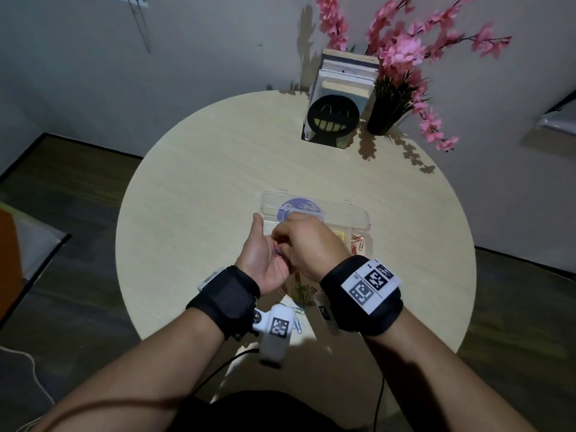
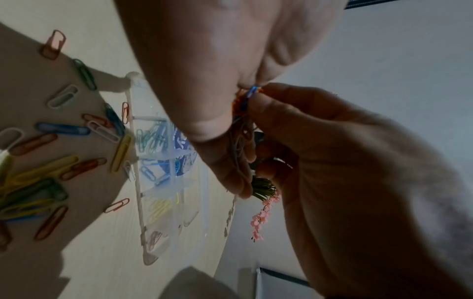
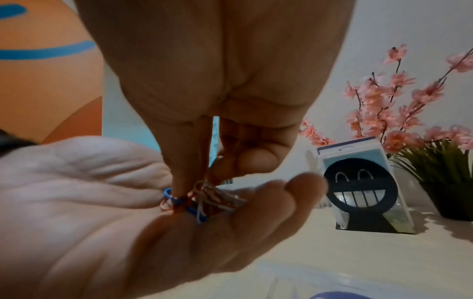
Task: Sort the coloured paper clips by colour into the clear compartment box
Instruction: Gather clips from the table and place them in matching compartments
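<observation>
My left hand lies palm up above the table and carries a small bunch of paper clips, blue, orange and white. My right hand reaches down over it, and its thumb and fingers pinch that bunch. Just behind the hands lies the clear compartment box with its lid open. Its compartments hold green, blue, yellow and red clips apart from one another. A loose pile of mixed clips lies on the table under my wrists, spread out in the left wrist view.
The round pale table has a black smiling-face bookend with books and a dark vase of pink flowers at its far edge by the wall. Cables hang off the near edge.
</observation>
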Available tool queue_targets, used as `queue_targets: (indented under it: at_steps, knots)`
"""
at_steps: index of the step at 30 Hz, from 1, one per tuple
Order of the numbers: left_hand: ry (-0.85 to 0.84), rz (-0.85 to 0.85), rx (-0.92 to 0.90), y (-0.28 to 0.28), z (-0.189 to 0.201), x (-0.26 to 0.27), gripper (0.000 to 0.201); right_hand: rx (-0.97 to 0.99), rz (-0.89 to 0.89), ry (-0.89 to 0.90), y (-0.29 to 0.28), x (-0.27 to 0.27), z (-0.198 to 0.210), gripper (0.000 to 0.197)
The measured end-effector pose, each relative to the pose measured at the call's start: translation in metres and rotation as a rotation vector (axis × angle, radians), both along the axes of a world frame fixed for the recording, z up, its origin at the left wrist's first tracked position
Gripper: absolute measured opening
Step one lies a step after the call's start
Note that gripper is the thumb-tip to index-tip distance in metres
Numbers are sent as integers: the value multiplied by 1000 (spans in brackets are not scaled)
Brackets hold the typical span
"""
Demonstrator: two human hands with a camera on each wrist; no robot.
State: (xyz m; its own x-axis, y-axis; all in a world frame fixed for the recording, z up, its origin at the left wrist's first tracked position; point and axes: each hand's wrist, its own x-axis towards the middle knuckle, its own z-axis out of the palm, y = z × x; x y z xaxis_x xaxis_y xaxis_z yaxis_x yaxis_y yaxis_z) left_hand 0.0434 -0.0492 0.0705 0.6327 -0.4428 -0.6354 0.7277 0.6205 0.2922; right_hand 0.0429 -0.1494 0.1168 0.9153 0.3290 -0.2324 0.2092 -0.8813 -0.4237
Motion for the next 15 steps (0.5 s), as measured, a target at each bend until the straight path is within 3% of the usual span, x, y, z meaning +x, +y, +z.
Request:
queue_targets:
  at_steps: [8, 15]
  knots:
    - [2, -26, -11, 3, -3, -4, 83, 123, -13, 59, -1, -5, 0, 10]
    - [-18, -90, -36, 2, -5, -3, 76, 331, -137, 143, -16, -4, 10, 17]
